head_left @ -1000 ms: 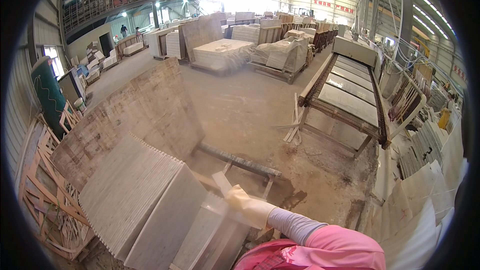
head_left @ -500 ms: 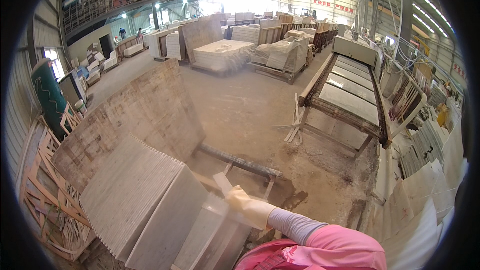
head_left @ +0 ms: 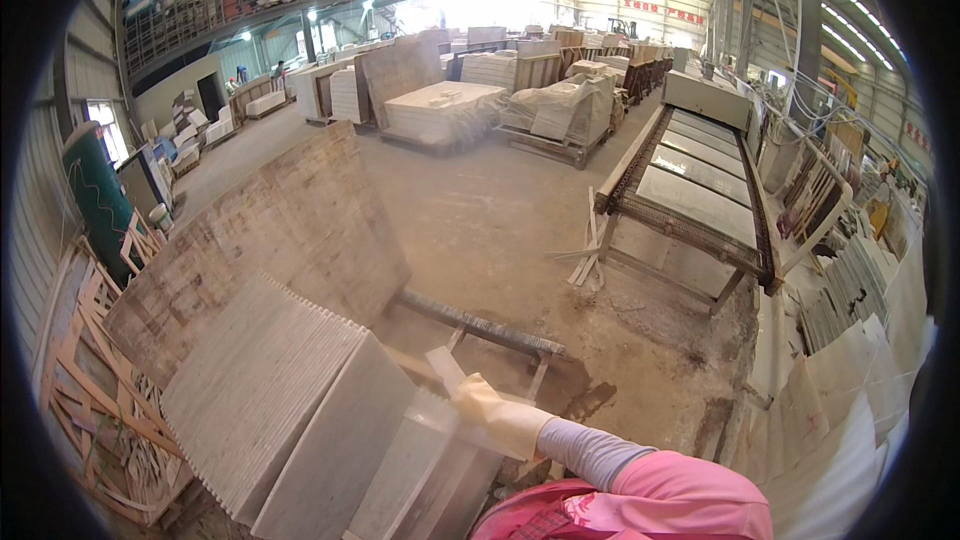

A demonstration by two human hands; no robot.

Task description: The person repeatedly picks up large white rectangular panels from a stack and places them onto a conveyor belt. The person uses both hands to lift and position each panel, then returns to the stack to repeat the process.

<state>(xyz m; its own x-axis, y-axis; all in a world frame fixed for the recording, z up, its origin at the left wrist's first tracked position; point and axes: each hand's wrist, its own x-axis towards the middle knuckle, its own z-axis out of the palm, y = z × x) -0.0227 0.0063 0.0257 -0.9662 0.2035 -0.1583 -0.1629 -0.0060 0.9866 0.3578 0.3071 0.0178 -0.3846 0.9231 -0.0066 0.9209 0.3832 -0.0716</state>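
My right hand [head_left: 485, 403], in a cream rubber glove, reaches in from the lower right at the far end of a row of stone slabs. It looks closed against a short, pale, flat strip [head_left: 445, 368] that sticks out past the fingers; the fingertips are hidden. Close by on the left, grey-white slabs [head_left: 270, 375] stand on edge in a tight stack. A wider slab [head_left: 345, 435] leans against that stack, and paler pieces [head_left: 405, 470] stand between it and my forearm. My left hand does not show.
A large stained board [head_left: 260, 210] stands behind the stack. A metal rail [head_left: 480, 322] lies low beyond my hand. At right is a roller conveyor [head_left: 697, 190] carrying slabs; wooden scraps [head_left: 590, 250] lie beside it. Broken wooden frames [head_left: 110, 390] fill the left side.
My right hand and the strip stay in nearly the same place. Far back, a forklift shows more plainly, and the distant people have shifted slightly.
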